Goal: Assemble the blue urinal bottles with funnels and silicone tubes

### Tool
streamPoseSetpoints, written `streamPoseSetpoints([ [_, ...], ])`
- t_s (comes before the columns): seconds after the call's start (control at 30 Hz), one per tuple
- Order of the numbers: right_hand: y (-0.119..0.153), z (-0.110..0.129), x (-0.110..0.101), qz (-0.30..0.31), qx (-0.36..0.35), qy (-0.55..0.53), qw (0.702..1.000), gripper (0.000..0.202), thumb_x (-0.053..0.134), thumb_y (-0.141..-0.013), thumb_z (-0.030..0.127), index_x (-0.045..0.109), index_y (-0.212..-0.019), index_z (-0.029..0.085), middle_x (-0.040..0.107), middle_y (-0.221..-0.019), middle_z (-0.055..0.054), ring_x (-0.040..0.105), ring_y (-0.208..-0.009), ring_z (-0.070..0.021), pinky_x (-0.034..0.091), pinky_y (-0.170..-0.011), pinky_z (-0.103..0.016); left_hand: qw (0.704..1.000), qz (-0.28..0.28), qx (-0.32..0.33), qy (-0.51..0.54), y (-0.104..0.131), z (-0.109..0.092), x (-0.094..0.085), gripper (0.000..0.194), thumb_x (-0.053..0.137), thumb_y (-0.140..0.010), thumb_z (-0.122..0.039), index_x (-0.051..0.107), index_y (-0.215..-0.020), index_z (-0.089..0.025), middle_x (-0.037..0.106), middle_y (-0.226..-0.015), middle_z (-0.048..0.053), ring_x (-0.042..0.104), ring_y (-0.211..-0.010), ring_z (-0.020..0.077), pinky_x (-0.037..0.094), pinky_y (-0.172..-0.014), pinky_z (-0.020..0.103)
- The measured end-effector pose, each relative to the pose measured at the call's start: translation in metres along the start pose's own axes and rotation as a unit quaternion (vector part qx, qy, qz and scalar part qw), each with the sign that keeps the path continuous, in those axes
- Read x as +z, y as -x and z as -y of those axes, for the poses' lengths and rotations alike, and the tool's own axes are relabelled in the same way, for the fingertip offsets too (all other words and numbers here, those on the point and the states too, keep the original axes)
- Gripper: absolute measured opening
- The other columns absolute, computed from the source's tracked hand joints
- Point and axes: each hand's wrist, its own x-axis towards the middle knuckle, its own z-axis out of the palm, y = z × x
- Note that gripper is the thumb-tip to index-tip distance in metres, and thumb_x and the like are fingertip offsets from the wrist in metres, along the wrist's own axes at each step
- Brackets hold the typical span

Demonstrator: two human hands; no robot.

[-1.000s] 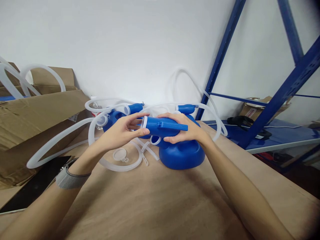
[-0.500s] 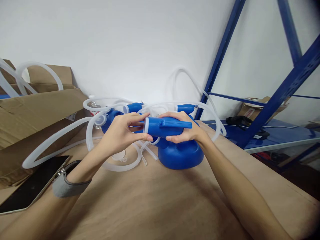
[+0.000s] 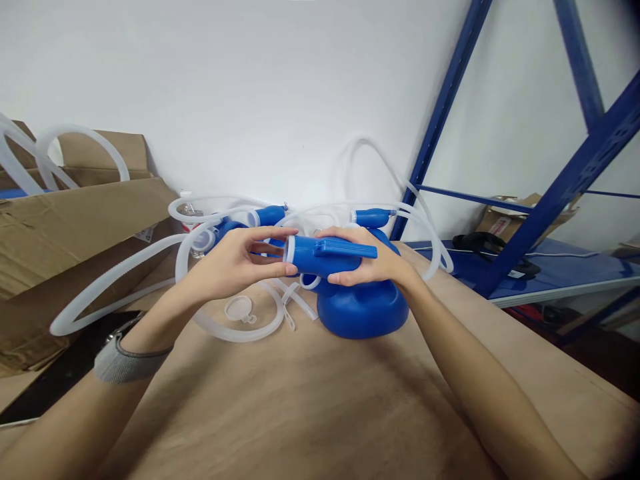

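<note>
A blue tubular plastic piece point(image 3: 323, 257) with a flat blue tongue along its side is level in front of me. My right hand point(image 3: 381, 261) wraps around its right part. At its left end is a white rim point(image 3: 290, 249), where my left hand point(image 3: 233, 261) has thumb and fingertips placed on opposite sides. Just below and behind the piece stands a blue plastic jug point(image 3: 363, 319), partly covered by my right hand. A clear round cap point(image 3: 239, 308) lies on the table left of the jug, near a coiled translucent hose point(image 3: 240, 333).
On the left, a cardboard box point(image 3: 90, 213) holds more hoses. A dark tablet-like device point(image 3: 40, 387) lies under my left forearm. Behind are two blue hose ends point(image 3: 271, 215) and a clear bottle point(image 3: 187, 207). A blue metal rack point(image 3: 530, 220) stands on the right.
The blue piece has shifted slightly left and my left hand has drawn a little to the left, its fingertips now nearer the rim's edge. The jug stays put.
</note>
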Motion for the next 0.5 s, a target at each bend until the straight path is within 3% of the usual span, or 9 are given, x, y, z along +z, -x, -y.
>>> streamPoseSetpoints([
  [0.13,-0.002,0.002,0.001,0.001,0.015,0.042,0.999,0.071,0.079,-0.080,0.063,0.062,-0.139,0.028,0.075,-0.122,-0.005,0.071,-0.102,-0.0290,0.052,-0.090,-0.039,0.999,0.021,-0.016,0.025,-0.002,0.006,-0.008,0.061,0.089,-0.072,-0.040,0.073,-0.129,-0.026,0.075,-0.125,0.007,0.073,-0.109,0.0319,0.064,-0.091,0.044],
  [0.2,-0.002,-0.001,0.002,-0.006,0.029,0.038,0.999,0.072,0.072,-0.084,0.069,0.061,-0.142,0.027,0.075,-0.120,-0.006,0.071,-0.096,-0.0279,0.052,-0.085,-0.039,0.996,-0.002,-0.057,0.072,-0.005,0.015,-0.014,0.056,0.089,-0.070,-0.038,0.075,-0.123,-0.025,0.076,-0.121,0.008,0.073,-0.105,0.0308,0.065,-0.087,0.042],
  [0.33,-0.003,-0.010,0.005,-0.035,0.076,0.031,0.996,0.057,0.059,-0.095,0.065,0.067,-0.134,0.024,0.078,-0.102,-0.005,0.070,-0.081,-0.0224,0.050,-0.075,-0.035,0.965,-0.125,-0.132,0.188,-0.011,0.038,-0.029,0.049,0.082,-0.074,-0.041,0.075,-0.118,-0.022,0.075,-0.116,0.008,0.070,-0.109,0.0320,0.065,-0.081,0.041],
  [0.43,-0.004,-0.013,0.008,-0.040,0.086,0.081,0.992,0.048,0.063,-0.096,0.059,0.072,-0.127,0.024,0.078,-0.100,-0.005,0.071,-0.085,-0.0225,0.049,-0.076,-0.034,0.935,-0.219,-0.161,0.227,-0.016,0.048,-0.038,0.044,0.076,-0.077,-0.046,0.075,-0.113,-0.021,0.076,-0.115,0.007,0.065,-0.119,0.0384,0.063,-0.083,0.044],
  [0.5,-0.005,-0.011,0.009,-0.028,0.068,0.115,0.991,0.044,0.062,-0.098,0.056,0.072,-0.125,0.023,0.078,-0.102,-0.005,0.071,-0.089,-0.0229,0.049,-0.081,-0.035,0.921,-0.252,-0.178,0.238,-0.018,0.050,-0.040,0.043,0.074,-0.078,-0.048,0.074,-0.112,-0.021,0.076,-0.116,0.006,0.064,-0.121,0.0402,0.062,-0.085,0.046],
])
